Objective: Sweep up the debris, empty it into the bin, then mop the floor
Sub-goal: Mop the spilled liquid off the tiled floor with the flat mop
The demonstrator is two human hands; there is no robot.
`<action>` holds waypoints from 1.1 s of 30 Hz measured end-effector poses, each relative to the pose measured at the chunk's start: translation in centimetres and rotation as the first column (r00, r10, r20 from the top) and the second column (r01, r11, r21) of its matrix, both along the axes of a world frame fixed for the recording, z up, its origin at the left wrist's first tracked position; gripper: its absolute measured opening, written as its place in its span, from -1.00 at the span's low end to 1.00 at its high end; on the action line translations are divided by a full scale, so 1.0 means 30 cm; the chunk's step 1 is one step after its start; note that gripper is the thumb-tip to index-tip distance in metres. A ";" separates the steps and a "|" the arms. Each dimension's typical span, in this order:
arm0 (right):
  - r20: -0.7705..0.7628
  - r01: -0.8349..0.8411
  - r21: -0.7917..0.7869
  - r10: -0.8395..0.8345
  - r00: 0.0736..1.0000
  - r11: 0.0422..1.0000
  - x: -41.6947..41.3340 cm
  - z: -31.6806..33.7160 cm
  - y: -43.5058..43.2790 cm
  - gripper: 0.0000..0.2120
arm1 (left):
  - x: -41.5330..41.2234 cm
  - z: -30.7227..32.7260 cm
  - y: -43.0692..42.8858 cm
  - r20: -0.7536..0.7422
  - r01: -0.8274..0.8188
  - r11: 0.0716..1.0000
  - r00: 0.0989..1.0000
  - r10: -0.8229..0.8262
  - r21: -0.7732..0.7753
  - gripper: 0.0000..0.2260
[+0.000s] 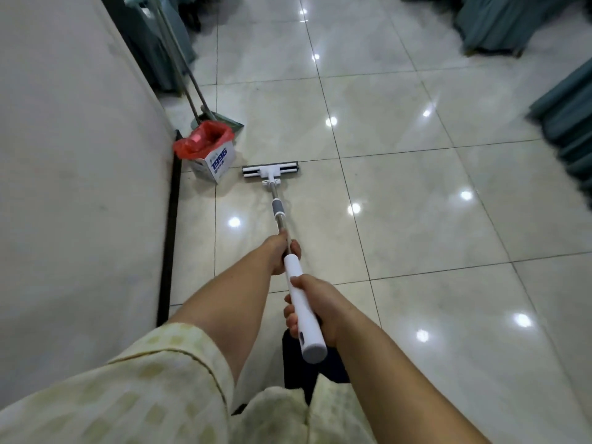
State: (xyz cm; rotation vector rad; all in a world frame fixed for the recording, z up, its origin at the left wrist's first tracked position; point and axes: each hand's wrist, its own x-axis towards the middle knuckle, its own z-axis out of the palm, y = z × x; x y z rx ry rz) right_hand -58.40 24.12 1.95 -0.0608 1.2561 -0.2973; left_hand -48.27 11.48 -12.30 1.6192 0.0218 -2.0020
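Right hand [315, 304] gripped the white end of the mop [276, 207], left hand [282, 251] clasped the pole lower down. Mop head [270, 170] lay flat on the floor [410, 219] beside the bin [214, 161]. Mopping stage, it looked like; next, a firm, even pull back.

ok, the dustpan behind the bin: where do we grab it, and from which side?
Mid-handle, from the open floor on the right. The dustpan rests on the floor, its long handle leaning toward the wall; wall and bin block the left and near sides.
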 end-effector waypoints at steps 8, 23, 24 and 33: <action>-0.056 0.016 0.008 -0.016 0.998 1.000 -0.012 0.069 0.384 -0.70 | -0.021 0.083 0.396 0.011 0.024 0.999 1.000 -0.025 0.023 -0.79; -0.080 -0.047 0.017 0.048 0.996 0.999 -0.458 -0.035 1.048 -0.71 | -0.417 -0.010 1.077 -0.102 -0.055 0.998 0.993 0.056 0.014 -0.83; -0.079 -0.048 0.018 0.049 0.996 0.999 -0.498 -0.040 1.107 -0.71 | -0.454 -0.017 1.137 -0.112 -0.068 0.998 0.991 0.068 0.009 -0.82; -0.014 -0.038 0.033 0.039 0.999 0.999 -0.754 0.012 1.513 -0.71 | -0.703 0.021 1.543 -0.084 -0.042 0.999 0.996 0.043 0.016 -0.79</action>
